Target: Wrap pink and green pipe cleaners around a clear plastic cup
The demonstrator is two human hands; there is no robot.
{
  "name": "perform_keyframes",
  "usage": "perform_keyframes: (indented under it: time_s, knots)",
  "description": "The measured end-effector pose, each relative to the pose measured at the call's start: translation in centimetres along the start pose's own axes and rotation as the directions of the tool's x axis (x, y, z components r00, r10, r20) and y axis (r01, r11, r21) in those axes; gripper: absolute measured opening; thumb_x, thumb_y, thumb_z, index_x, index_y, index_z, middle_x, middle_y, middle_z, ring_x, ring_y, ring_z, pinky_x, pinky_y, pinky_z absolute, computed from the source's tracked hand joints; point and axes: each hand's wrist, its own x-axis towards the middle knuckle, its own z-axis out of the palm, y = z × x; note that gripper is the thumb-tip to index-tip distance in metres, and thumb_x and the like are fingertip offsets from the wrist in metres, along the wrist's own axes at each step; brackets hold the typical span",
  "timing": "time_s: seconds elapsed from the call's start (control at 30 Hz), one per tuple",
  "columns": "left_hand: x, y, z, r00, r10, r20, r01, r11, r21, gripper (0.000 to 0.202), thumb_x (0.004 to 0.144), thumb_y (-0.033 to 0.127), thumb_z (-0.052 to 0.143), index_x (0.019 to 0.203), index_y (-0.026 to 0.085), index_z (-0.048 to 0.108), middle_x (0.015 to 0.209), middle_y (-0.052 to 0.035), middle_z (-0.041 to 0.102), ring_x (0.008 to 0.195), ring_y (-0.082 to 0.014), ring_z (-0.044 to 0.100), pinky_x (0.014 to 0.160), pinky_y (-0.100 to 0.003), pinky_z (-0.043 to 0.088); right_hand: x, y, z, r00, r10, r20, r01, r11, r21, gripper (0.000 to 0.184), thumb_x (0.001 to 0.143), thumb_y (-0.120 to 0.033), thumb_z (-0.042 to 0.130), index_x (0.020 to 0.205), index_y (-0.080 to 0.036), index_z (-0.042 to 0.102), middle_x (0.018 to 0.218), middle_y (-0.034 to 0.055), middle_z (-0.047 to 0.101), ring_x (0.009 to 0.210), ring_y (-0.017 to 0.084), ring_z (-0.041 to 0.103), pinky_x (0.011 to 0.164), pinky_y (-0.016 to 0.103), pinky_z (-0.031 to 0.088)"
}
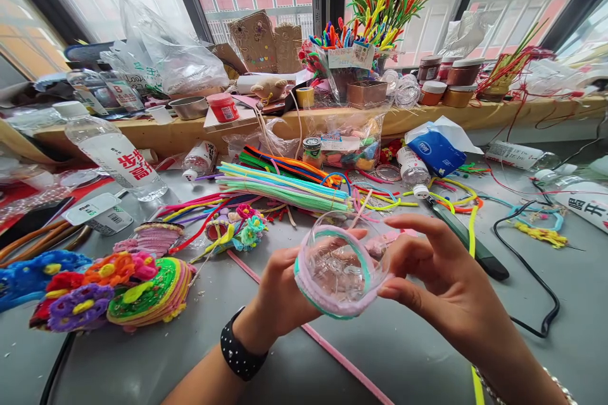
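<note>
A clear plastic cup (pixel 339 272) is held tilted above the grey table, with pale pink and teal pipe cleaners (pixel 316 294) wrapped around one end. My left hand (pixel 287 285) grips it from the left, its fingers partly hidden behind the clear plastic. At the right side, my right hand (pixel 432 269) is curled, thumb and fingers closed on the cup's edge. Beneath the hands, a long pink pipe cleaner (pixel 342 361) lies across the table. Just beyond the cup is a bundle of pastel pipe cleaners (pixel 285 186).
Colourful pipe-cleaner flowers (pixel 104 285) occupy the left side. A water bottle (pixel 114 152) stands behind them. To the right lie a dark green utility knife (pixel 475 240) and a black cable (pixel 527 259). Paint jars (pixel 465 73) and a pot of pipe-cleaner stems (pixel 342 73) line the sill.
</note>
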Motion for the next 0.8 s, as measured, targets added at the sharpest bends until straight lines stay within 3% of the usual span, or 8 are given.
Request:
perform_keyframes:
  time_s: [0.13, 0.27, 0.43, 0.57, 0.7, 0.8]
  knots:
    - [-0.2, -0.1, -0.3, 1.000, -0.007, -0.014, 0.007, 1.000, -0.011, 0.068, 0.074, 0.052, 0.051, 0.127, 0.009, 0.052, 0.122, -0.0173, 0.059, 0.110, -0.0330, 0.055, 0.072, -0.031, 0.046, 0.0, 0.0, -0.1, 1.000, -0.015, 0.019, 0.015, 1.000, -0.027, 0.039, 0.076, -0.022, 0.069, 0.109, -0.040, 0.056, 0.065, -0.0080, 0.059, 0.063, 0.007, 0.057, 0.064, 0.017, 0.050]
    - [-0.3, -0.1, -0.5, 0.999, -0.007, -0.032, 0.006, 0.999, -0.050, 0.062, 0.076, 0.049, 0.052, 0.124, 0.011, 0.054, 0.118, -0.0161, 0.063, 0.104, -0.0311, 0.060, 0.068, -0.029, 0.049, 0.3, 0.0, -0.3, 0.997, -0.038, 0.072, 0.044, 0.996, -0.081, 0.030, 0.078, -0.020, 0.068, 0.102, -0.036, 0.061, 0.066, -0.0062, 0.061, 0.060, 0.007, 0.057, 0.058, 0.016, 0.049]
    - [0.0, 0.1, -0.3, 0.999, -0.007, -0.052, 0.001, 0.993, -0.120, 0.052, 0.078, 0.045, 0.055, 0.120, 0.014, 0.057, 0.110, -0.0131, 0.067, 0.089, -0.0261, 0.068, 0.070, -0.030, 0.053, 0.3, 0.0, -0.2, 0.999, 0.034, 0.024, -0.034, 0.999, -0.011, 0.024, 0.078, -0.024, 0.068, 0.099, -0.032, 0.061, 0.064, -0.0063, 0.059, 0.061, 0.007, 0.059, 0.059, 0.016, 0.048]
    - [0.4, 0.2, 0.1, 0.995, 0.015, -0.103, -0.027, 0.993, -0.119, 0.041, 0.082, 0.043, 0.056, 0.113, 0.016, 0.061, 0.103, -0.0097, 0.070, 0.091, -0.0233, 0.068, 0.075, -0.028, 0.054, 0.6, 0.4, -0.5, 0.998, 0.070, 0.008, -0.069, 0.996, -0.059, 0.025, 0.078, -0.027, 0.067, 0.101, -0.032, 0.059, 0.063, -0.0068, 0.058, 0.058, 0.006, 0.056, 0.053, 0.013, 0.043]
    - [0.8, 0.2, 0.4, 0.993, 0.013, -0.114, -0.027, 0.992, -0.123, 0.042, 0.086, 0.045, 0.048, 0.112, 0.015, 0.060, 0.099, -0.0090, 0.071, 0.091, -0.0203, 0.068, 0.077, -0.025, 0.053, 1.0, 0.9, -0.9, 0.996, 0.089, 0.015, -0.087, 0.989, -0.117, 0.026, 0.078, -0.030, 0.066, 0.103, -0.027, 0.057, 0.061, -0.0059, 0.054, 0.055, 0.006, 0.052, 0.047, 0.014, 0.041]
    - [0.7, 0.0, 0.2, 0.993, 0.049, -0.106, -0.058, 0.995, -0.081, 0.049, 0.082, 0.052, 0.051, 0.112, 0.014, 0.060, 0.102, -0.0102, 0.069, 0.092, -0.0206, 0.068, 0.079, -0.025, 0.053, 1.1, 1.0, -1.0, 0.993, 0.121, 0.011, -0.119, 0.983, -0.139, 0.028, 0.078, -0.032, 0.066, 0.103, -0.024, 0.056, 0.062, -0.0047, 0.053, 0.054, 0.008, 0.051, 0.046, 0.016, 0.040]
